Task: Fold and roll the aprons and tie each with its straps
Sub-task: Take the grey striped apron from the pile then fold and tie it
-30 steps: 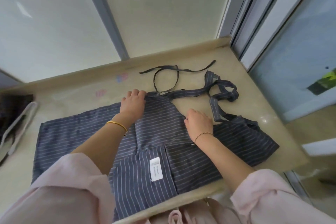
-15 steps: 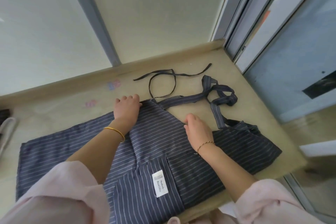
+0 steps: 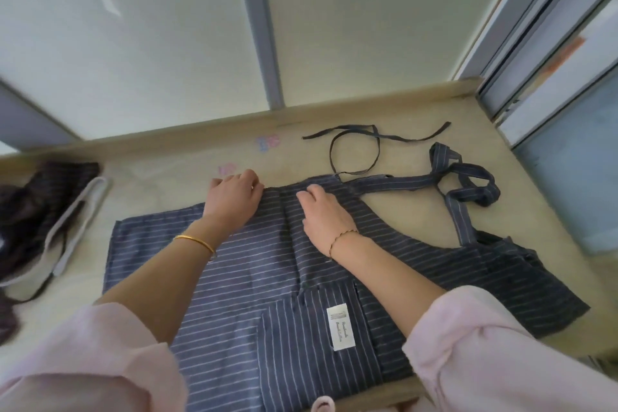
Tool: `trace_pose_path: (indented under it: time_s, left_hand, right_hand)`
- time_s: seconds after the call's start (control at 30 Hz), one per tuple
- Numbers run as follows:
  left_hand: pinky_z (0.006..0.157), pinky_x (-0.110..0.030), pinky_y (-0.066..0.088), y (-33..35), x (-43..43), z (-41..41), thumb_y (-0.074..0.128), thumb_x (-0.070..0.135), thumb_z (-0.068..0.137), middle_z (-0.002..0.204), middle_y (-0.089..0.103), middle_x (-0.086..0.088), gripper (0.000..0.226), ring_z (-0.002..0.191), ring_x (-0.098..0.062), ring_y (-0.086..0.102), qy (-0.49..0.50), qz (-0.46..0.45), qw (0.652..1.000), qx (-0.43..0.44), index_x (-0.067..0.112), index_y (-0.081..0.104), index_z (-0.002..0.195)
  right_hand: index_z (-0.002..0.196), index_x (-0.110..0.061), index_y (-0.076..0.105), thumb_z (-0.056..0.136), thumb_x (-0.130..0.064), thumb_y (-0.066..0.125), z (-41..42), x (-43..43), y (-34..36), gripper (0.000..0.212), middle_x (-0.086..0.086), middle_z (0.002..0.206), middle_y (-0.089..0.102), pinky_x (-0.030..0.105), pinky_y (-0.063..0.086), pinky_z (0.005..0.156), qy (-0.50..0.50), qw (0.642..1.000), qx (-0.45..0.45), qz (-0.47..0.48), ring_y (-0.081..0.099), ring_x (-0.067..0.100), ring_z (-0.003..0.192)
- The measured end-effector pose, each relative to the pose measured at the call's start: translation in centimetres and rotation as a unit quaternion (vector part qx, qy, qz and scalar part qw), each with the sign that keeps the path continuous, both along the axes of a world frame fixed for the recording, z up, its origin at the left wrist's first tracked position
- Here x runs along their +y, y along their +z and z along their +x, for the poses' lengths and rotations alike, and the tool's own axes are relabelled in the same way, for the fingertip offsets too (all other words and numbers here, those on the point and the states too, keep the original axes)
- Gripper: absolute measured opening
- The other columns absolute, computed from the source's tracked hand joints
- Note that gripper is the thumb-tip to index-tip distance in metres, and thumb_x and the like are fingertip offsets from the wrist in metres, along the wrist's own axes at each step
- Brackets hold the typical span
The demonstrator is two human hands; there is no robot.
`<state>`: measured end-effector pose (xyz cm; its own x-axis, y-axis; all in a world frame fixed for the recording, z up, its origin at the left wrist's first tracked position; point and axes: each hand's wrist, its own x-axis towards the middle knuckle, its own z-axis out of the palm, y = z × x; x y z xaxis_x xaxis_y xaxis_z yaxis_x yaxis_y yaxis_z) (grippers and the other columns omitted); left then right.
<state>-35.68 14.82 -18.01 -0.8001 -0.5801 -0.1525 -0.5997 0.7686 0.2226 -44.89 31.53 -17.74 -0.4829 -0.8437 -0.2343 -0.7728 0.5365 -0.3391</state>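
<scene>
**Blue-grey striped apron spread flat, both hands on the bib**

Navy-ish apron (image 3: 267, 278) lies opened out on the beige tabletop (image 3: 160, 191), white label (image 3: 341, 326) facing up near the front edge. Left hand (image 3: 234, 197) sits palm-down at the bib's top left corner, and the right hand (image 3: 326, 214) presses the bib just beside it. Neither grip holds anything, the fingers are just relaxed on the cloth. The thin strap (image 3: 354, 150) loops behind the bib, and the wide strap (image 3: 468, 184) lies tangled off to the right. A second, darker apron (image 3: 40, 197) is bunched at the far left.
</scene>
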Motion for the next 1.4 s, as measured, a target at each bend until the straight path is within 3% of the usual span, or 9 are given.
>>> trace_pose_path:
  time_s: [0.17, 0.33, 0.53, 0.67, 0.83, 0.93, 1.03, 1.2, 1.4]
  left_hand:
    - [0.093, -0.04, 0.033, -0.3, -3.0, 4.8, 0.027, 0.041, 0.101, 0.08, 0.061, 0.003, 0.031, 0.075, -0.019, 0.055, -0.015, -0.03, 0.998, -0.053, 0.021, 0.05, 0.094]
    - [0.091, -0.037, 0.034, -0.9, -5.1, 7.9, 0.027, 0.039, 0.102, 0.09, 0.064, 0.002, 0.028, 0.083, -0.021, 0.06, -0.035, -0.095, 0.988, -0.114, 0.02, 0.047, 0.095]
    - [0.088, -0.035, 0.037, -1.1, -6.4, 8.8, 0.03, 0.041, 0.101, 0.09, 0.065, 0.002, 0.028, 0.082, -0.022, 0.062, -0.053, -0.119, 0.986, -0.106, 0.02, 0.046, 0.094]
    - [0.084, -0.034, 0.038, -1.2, -7.1, 9.1, 0.029, 0.039, 0.102, 0.09, 0.064, 0.001, 0.026, 0.078, -0.022, 0.061, -0.066, -0.113, 0.986, -0.102, 0.019, 0.044, 0.094]
    - [0.08, -0.032, 0.04, -1.2, -7.3, 9.5, 0.031, 0.041, 0.101, 0.091, 0.063, -0.002, 0.028, 0.075, -0.023, 0.059, -0.066, -0.122, 0.987, -0.086, 0.017, 0.043, 0.094]
    - [0.072, -0.032, 0.041, -1.6, -7.8, 11.1, 0.038, 0.041, 0.099, 0.104, 0.055, -0.009, 0.034, 0.082, -0.026, 0.059, -0.039, -0.144, 0.987, -0.064, 0.011, 0.049, 0.109]
    - [0.066, -0.03, 0.04, -1.9, -8.0, 12.1, 0.04, 0.042, 0.098, 0.109, 0.052, -0.011, 0.037, 0.081, -0.026, 0.059, -0.01, -0.141, 0.987, -0.077, 0.009, 0.049, 0.113]
    - [0.048, -0.027, 0.032, -1.5, -8.8, 12.3, 0.035, 0.045, 0.099, 0.104, 0.052, -0.006, 0.037, 0.062, -0.017, 0.044, 0.0, -0.128, 0.987, -0.096, 0.011, 0.045, 0.11]
    - [0.052, -0.031, 0.036, -1.2, -10.8, 11.8, 0.032, 0.041, 0.1, 0.095, 0.053, -0.006, 0.031, 0.064, -0.02, 0.048, -0.028, -0.114, 0.989, -0.09, 0.013, 0.043, 0.096]
  right_hand:
    - [0.14, -0.018, 0.032, 0.096, -0.026, 0.049, -0.3, -1.3, -1.3, 0.048, 0.005, 0.148, 0.019, 0.044, 0.045, 0.096, -0.065, 0.997, -0.008, 0.035, 0.034, 0.033, 0.123]
    - [0.139, -0.022, 0.033, 0.096, -0.027, 0.05, 0.0, -1.9, -1.7, 0.047, 0.005, 0.144, 0.023, 0.042, 0.048, 0.091, -0.109, 0.994, 0.001, 0.019, 0.037, 0.031, 0.119]
    - [0.134, -0.019, 0.037, 0.095, -0.023, 0.051, 0.4, -3.2, -1.3, 0.041, 0.009, 0.138, 0.027, 0.04, 0.049, 0.084, -0.15, 0.987, 0.022, 0.044, 0.042, 0.031, 0.113]
    - [0.131, -0.015, 0.038, 0.089, -0.002, 0.05, 1.2, -5.1, -0.7, 0.045, 0.011, 0.137, 0.029, 0.036, 0.049, 0.075, -0.095, 0.992, 0.07, 0.049, 0.044, 0.031, 0.109]
    - [0.124, -0.018, 0.044, 0.096, -0.017, 0.045, 1.2, -6.3, -1.1, 0.028, 0.009, 0.126, 0.038, 0.034, 0.045, 0.069, -0.046, 0.995, 0.069, 0.059, 0.045, 0.028, 0.103]
    - [0.113, -0.015, 0.044, 0.097, -0.019, 0.045, 0.7, -6.5, -1.2, 0.017, 0.01, 0.113, 0.043, 0.033, 0.047, 0.061, -0.056, 0.995, 0.074, 0.047, 0.049, 0.023, 0.085]
    - [0.103, -0.014, 0.043, 0.098, -0.02, 0.042, 0.4, -6.9, -1.0, 0.008, 0.006, 0.106, 0.047, 0.029, 0.038, 0.054, -0.082, 0.994, 0.049, 0.045, 0.047, 0.016, 0.068]
    - [0.104, -0.012, 0.047, 0.098, -0.019, 0.043, 0.0, -7.2, -1.0, 0.009, 0.006, 0.105, 0.047, 0.03, 0.041, 0.056, -0.061, 0.994, 0.079, 0.052, 0.048, 0.018, 0.068]
    - [0.107, -0.012, 0.048, 0.099, -0.018, 0.041, -0.1, -9.2, -0.4, 0.012, 0.007, 0.106, 0.051, 0.03, 0.039, 0.059, -0.088, 0.993, 0.068, 0.027, 0.048, 0.019, 0.071]
